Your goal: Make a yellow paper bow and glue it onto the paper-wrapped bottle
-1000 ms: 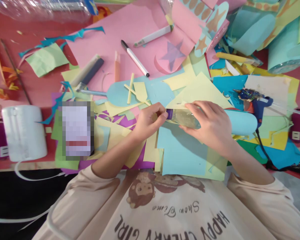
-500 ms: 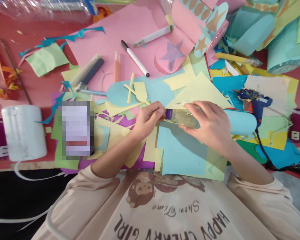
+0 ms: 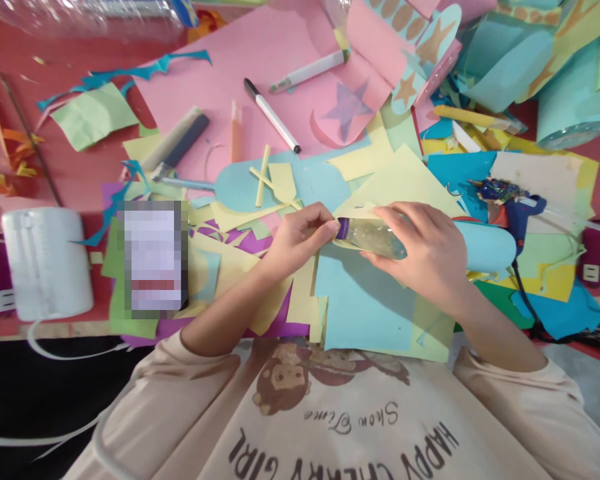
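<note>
My right hand is wrapped round a clear glue bottle lying sideways, its purple cap end pointing left. My left hand is closed with fingertips pinching at that purple cap. Both hands hover over a light blue sheet and yellow paper scraps in the middle of the table. A light blue paper roll lies just behind my right hand.
A blue hot glue gun with its cord lies right. Black-capped marker, white marker, pencil and craft knife lie on pink paper. A white roll stands left.
The bottle and both hands have shifted very slightly; my left fingers stay pinched on the purple cap, working round it. Nothing else moved.
</note>
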A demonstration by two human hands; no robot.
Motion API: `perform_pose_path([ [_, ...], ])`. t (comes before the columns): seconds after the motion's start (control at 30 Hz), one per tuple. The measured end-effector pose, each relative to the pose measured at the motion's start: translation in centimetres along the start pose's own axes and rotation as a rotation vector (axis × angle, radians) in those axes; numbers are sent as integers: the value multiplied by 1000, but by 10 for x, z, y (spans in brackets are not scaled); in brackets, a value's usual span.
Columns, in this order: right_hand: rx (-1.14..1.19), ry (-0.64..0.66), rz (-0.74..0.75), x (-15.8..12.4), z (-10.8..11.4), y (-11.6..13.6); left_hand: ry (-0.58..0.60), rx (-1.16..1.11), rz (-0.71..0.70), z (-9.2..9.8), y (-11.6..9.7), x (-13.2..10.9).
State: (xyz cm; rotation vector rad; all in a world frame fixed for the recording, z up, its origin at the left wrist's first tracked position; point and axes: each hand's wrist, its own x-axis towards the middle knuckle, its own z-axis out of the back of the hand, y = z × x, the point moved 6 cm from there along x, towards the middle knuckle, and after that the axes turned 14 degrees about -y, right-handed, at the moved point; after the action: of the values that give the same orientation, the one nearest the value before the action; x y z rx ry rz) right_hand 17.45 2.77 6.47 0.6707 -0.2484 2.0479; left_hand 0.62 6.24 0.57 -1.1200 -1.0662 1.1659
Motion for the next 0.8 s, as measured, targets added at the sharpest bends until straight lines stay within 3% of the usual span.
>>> perform_pose_path([
  [0.23,1,13,-1,-1,-4,0,14,155,-152,-3,-3,-2],
  [0.8,-20,48,2,-2,-9,3,52,241,-81,-4,0,-2],
])
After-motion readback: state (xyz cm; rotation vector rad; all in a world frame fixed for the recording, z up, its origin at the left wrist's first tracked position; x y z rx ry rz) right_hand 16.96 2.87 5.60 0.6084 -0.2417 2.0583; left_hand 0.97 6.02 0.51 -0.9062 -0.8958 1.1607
